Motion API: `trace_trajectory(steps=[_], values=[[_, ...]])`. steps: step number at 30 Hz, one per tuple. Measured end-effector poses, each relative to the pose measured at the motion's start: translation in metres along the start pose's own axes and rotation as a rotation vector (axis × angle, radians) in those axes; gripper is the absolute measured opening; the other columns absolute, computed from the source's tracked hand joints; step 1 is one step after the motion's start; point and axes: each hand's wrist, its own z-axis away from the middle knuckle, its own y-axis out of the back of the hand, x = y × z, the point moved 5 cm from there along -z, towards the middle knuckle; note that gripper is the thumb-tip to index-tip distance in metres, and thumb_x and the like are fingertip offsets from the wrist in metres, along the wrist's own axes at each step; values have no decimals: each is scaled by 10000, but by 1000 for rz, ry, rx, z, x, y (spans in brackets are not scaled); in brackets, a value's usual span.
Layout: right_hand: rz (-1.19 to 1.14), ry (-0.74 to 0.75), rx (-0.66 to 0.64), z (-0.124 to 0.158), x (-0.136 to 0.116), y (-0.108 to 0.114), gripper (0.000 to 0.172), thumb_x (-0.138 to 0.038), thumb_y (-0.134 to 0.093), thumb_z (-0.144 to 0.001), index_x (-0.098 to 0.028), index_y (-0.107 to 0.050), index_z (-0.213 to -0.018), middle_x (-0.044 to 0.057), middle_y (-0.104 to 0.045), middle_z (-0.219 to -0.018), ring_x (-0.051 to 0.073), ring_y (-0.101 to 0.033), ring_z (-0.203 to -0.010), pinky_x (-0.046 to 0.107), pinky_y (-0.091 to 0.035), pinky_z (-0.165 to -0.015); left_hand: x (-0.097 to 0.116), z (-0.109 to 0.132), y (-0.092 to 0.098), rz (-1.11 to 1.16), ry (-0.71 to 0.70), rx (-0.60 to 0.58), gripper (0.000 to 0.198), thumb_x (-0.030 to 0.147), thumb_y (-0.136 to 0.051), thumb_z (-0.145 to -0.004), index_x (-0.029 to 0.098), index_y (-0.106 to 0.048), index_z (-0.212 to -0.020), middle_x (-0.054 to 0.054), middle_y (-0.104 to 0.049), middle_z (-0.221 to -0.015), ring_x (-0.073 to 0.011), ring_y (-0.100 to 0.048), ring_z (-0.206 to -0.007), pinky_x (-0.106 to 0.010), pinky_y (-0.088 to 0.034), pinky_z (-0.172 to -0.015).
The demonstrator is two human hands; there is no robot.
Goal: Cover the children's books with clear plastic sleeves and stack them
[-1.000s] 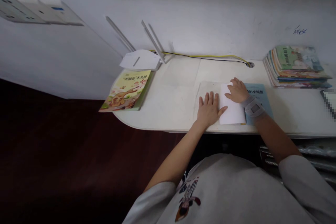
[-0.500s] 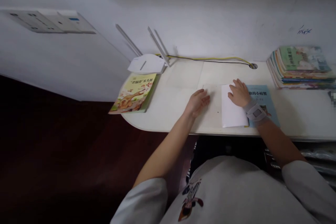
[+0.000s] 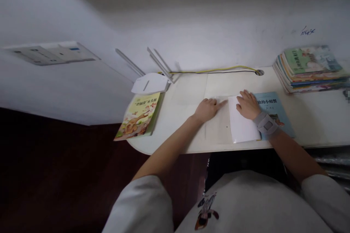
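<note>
A blue book (image 3: 269,107) lies near the table's front edge, with a white page or inner cover (image 3: 243,127) spread on its left side. My right hand (image 3: 247,106) rests flat across the page and the book's left part, fingers apart and holding nothing; a grey band is round the wrist. Left of the page lies what looks like a clear plastic sheet (image 3: 218,127). At its top edge my left hand (image 3: 208,110) rests with the index finger stretched toward the page and the other fingers bent. Nothing shows in its grasp.
A yellow-green book (image 3: 139,114) overhangs the white table's (image 3: 175,116) left end, before a white router (image 3: 150,83) with raised antennas. Yellow and black cables (image 3: 207,71) run along the wall to a hole. A stack of books (image 3: 308,69) stands at the back right.
My left hand has come down to the clear sheet and its index finger now points right. My right hand stays on the page and book. The view has shifted slightly.
</note>
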Motion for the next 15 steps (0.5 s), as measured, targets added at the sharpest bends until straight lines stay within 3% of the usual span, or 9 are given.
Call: trace_trajectory(steps=[4,15], values=[[13,9,14,0,-1,-1,344,-232,-442,-873,-111,-597,-1154,178,-463,-1402,307,-328,-1351,483,-233,-1085,6,-16,0,-104,6,-95,573,142,-316,-907,297,-319,-1459,-119,-679,-954,-239,-633,-915,-376,-421,-839],[26,0,9,1,0,-3,349,-247,-438,-888,-95,-599,-1158,178,-480,-1389,312,-348,-1340,474,-225,-1095,13,-21,11,-51,160,-167,469,222,-313,-937,255,-429,-1391,-115,-707,-982,-237,-671,-876,-310,-458,-730]])
